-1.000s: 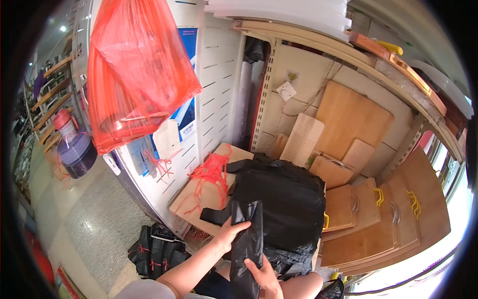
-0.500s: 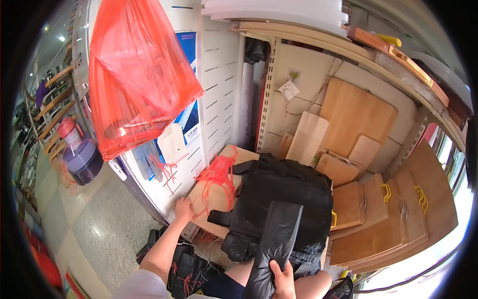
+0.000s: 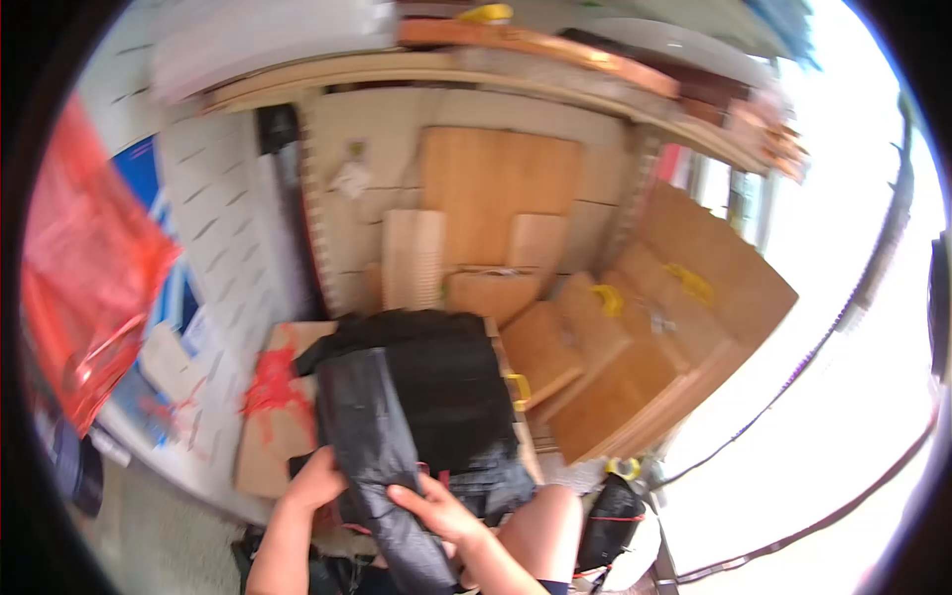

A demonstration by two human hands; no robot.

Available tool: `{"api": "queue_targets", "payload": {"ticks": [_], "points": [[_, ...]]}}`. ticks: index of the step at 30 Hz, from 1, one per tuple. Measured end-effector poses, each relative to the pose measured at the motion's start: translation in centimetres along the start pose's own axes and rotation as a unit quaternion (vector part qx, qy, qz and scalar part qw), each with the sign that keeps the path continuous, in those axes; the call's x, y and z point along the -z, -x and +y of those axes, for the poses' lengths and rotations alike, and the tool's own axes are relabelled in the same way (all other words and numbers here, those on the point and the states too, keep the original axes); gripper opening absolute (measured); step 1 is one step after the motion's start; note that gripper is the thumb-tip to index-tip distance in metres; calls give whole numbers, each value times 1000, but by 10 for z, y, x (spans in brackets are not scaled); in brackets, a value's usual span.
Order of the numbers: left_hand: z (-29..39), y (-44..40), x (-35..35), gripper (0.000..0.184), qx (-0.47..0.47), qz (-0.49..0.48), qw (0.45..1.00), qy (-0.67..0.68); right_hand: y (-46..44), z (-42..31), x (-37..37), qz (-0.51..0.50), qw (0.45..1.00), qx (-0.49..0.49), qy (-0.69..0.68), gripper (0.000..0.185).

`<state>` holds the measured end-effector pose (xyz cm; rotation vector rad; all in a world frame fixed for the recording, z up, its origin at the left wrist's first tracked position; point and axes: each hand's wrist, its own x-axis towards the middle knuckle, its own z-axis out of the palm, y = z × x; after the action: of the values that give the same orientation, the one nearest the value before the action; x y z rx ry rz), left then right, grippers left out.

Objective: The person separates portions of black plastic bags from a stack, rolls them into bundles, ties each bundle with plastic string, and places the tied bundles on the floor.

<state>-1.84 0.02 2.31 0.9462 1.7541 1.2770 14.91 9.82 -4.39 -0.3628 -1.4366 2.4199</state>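
A long folded black plastic bag bundle [image 3: 369,421] lies slantwise over a larger pile of black plastic bags [image 3: 451,382] on a board at my lap. My right hand [image 3: 436,511] holds the bundle low on its right side, the thumb lying across its surface. At the bundle's left edge, my left hand [image 3: 317,483] is closed against it with fingers curled; motion blur softens the fingertips. Left of the pile, a tangle of red plastic ties [image 3: 276,382] rests on the tan board [image 3: 260,454]. Small red bits show near my right fingers.
Wooden cutting boards [image 3: 635,382], some with yellow handles, lean at the right, and more boards [image 3: 501,188] stand behind the pile. A red plastic bag [image 3: 89,268] hangs at the left by a white slotted panel [image 3: 223,198]. A shelf [image 3: 476,69] runs overhead.
My view has swung right. My left hand has come from the board's left edge to the bundle, which has shifted onto the pile's left side. My right hand still holds the bundle.
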Motion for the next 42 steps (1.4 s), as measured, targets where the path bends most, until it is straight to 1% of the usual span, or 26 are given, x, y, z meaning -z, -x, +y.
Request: {"api": "queue_targets", "payload": {"ticks": [1,2,3,4,5,6,7,9,12,13,14,17,18,21,22,24,25,26,29,30,33,35,36,38,39,42], "points": [[-15,-6,0,21,-51,-32,998,4,-3,3,3,25,999,7,-37,41],[-39,-18,6,13,-12,-75,994,75,-5,-1,6,28,998,22,-49,41],[-32,-17,-3,9,-3,-73,988,138,-8,-4,8,37,997,59,-37,42],[-38,-21,-9,15,21,-31,985,171,-15,-1,16,37,998,51,-10,41],[-53,-29,-8,22,-17,-27,986,162,-17,-5,15,42,996,72,-9,41],[-44,-29,-15,28,4,-30,965,262,-21,-7,16,52,995,89,9,41],[-53,-37,-18,35,65,19,934,350,-22,-13,16,59,992,105,27,41],[-65,-45,-7,36,55,-77,905,415,-20,-28,17,96,984,92,114,42],[-67,-52,-26,44,14,19,976,215,-50,6,37,113,952,204,200,44],[-75,-59,-28,47,11,13,971,237,-54,8,39,120,941,225,222,44],[-85,-71,-23,50,8,8,966,259,-60,11,48,99,937,196,270,41],[-82,-89,-26,57,44,48,962,265,-59,0,49,225,852,248,403,39],[-78,-91,-28,58,46,48,962,266,-52,-8,44,264,832,271,406,34],[-84,-103,-33,65,33,14,966,254,-78,8,65,328,872,269,246,30],[-82,-105,-33,68,23,0,969,248,-82,8,69,350,871,258,230,26],[-65,-99,-42,77,92,97,988,73,-88,13,80,376,860,246,240,26],[-55,-93,-47,81,126,146,981,-14,-92,15,83,389,855,240,245,25],[-51,-90,-48,88,104,129,984,-67,-95,18,86,393,845,251,262,24],[-69,-105,-40,84,40,63,994,-85,-95,22,89,407,811,281,313,20],[-74,-108,-38,79,15,30,998,-56,-94,22,87,408,797,296,333,19],[-98,-119,-47,45,-61,165,982,-72,-94,22,84,407,766,326,375,18],[-96,-118,-49,45,-51,178,979,-80,-101,29,88,396,765,327,389,19],[-95,-117,-49,44,-45,185,978,-83,-104,34,87,377,772,347,376,20],[-114,-129,-42,40,-114,195,958,-176,-110,39,80,337,785,385,350,22],[-114,-130,-40,38,-148,199,943,-222,-108,36,74,327,804,350,353,23],[-106,-126,-22,31,-112,156,901,-388,-106,32,65,298,844,257,364,26]]}}
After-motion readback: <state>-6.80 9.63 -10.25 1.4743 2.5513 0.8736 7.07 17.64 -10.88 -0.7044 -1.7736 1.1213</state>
